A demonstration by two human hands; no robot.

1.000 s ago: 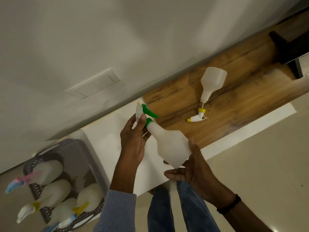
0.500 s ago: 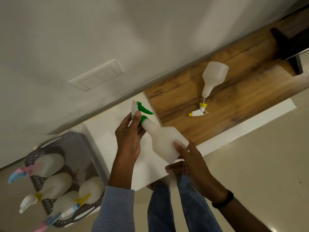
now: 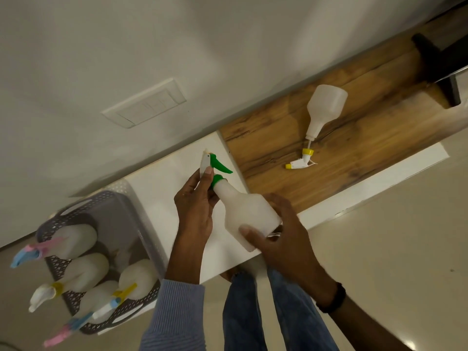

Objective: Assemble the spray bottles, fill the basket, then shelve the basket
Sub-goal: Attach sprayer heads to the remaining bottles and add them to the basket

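Above the white end of the bench [image 3: 157, 193], both hands hold one translucent spray bottle [image 3: 249, 214] in the air, tilted, with its neck toward the wall. The left grip [image 3: 195, 211], on the arm in a ribbed blue sleeve [image 3: 174, 315], is curled round the green-and-white spray head [image 3: 214, 168]. Its fingertips lie on the head's white body, just above the green collar that sits on the bottle's neck. Whether that collar is screwed fully down cannot be told. The right grip [image 3: 283, 239] wraps the bottle's wide base — thumb across the near face, fingers round the far side. A black wristband [image 3: 334, 297] circles that wrist.

On the wooden stretch of the bench, well apart from the hands, a second bottle [image 3: 326, 107] lies on its side. Its yellow-and-white head [image 3: 302, 160] is pulled partway out, the thin tube reaching into the neck and the collar clear of it.

At the left end of the white stretch is a grey perforated basket [image 3: 119, 206]. Four assembled bottles [image 3: 86, 269] lie in it, their heads — pink, blue, yellow, white — sticking out over the near rim.

A white switch plate [image 3: 147, 106] is set in the wall behind the bench, and a dark object [image 3: 435, 62] sits at the far right end. Blue jeans [image 3: 243, 312] show below the hands.
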